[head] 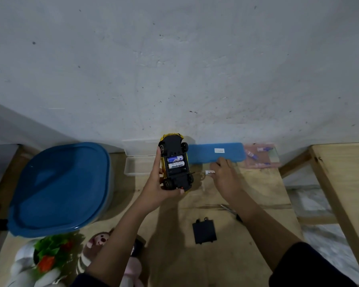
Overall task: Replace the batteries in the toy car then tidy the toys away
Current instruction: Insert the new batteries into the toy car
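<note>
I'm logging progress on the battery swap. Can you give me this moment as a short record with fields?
car: upside down, bay open
bay: two batteries seated side by side
left hand: grips the car
right hand: pinches a third battery low at the table
cover: off, lying on the table
screwdriver: on the table, partly under the right forearm
plush toys: out at the near left

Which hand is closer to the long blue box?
Right: the right hand sits at the near edge of the blue box; the left hand grips the toy car off its left end.
</note>
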A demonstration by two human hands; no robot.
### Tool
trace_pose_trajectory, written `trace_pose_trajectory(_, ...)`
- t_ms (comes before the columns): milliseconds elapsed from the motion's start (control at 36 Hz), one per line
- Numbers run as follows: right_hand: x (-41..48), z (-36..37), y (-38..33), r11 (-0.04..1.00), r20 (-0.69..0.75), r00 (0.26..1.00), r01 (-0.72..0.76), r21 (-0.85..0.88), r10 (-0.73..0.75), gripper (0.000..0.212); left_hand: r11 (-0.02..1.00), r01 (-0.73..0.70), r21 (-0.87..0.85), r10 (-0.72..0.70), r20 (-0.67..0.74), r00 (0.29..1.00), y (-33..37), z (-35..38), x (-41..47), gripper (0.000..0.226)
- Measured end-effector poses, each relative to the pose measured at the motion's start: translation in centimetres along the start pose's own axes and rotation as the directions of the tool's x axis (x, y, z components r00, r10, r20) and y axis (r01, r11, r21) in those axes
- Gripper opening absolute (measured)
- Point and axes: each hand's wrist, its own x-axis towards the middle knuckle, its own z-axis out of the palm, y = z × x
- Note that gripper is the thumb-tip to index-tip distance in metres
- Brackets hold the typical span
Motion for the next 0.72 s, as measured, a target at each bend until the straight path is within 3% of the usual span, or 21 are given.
trace_pose_trajectory(167, -1.2, -0.2, 0.0, 0.999, 0.017, 0.999, 0.028, 0.041, -0.029, 0.016, 1.000, -0.017, -0.012, 0.017, -0.027, 0.999, -0.4, -0.2, -0.5, 0.124)
trace_pose_trajectory(250, -1.9, -1.7, -0.1, 0.952, -0.024, 0.998, 0.068, 0.298, -0.064, 0.008, 1.000, -0.027, -0.015, 0.027, -0.032, 0.999, -0.2, -0.2, -0.8, 0.125)
trace_pose_trajectory(306, -2.1, -3.1, -0.7, 0.842, -0.025, 0.998, 0.055, 0.537, -0.049, 0.005, 0.999, -0.045, -0.025, 0.044, -0.035, 0.998, 0.2, -0.2, -0.8, 0.125)
trace_pose_trajectory(361, -2.0, -4.8, -1.5, 0.748, -0.041, 0.998, 0.063, 0.661, -0.048, 0.007, 0.997, -0.071, -0.027, 0.070, -0.042, 0.997, 0.9, -0.1, -0.9, 0.123)
trace_pose_trajectory(583, -1.0, -11.1, -5.7, 0.717, -0.205, 0.956, 0.292, 0.633, -0.208, 0.013, 0.982, -0.189, -0.023, 0.188, -0.020, 0.982, 4.8, 1.0, -0.9, 0.122)
trace_pose_trajectory(722, -1.5, -12.4, -7.5, 0.744, -0.326, 0.943, 0.264, 0.614, -0.066, 0.015, 0.969, -0.240, -0.053, 0.238, -0.031, 0.971, 7.0, 1.2, -1.6, 0.122)
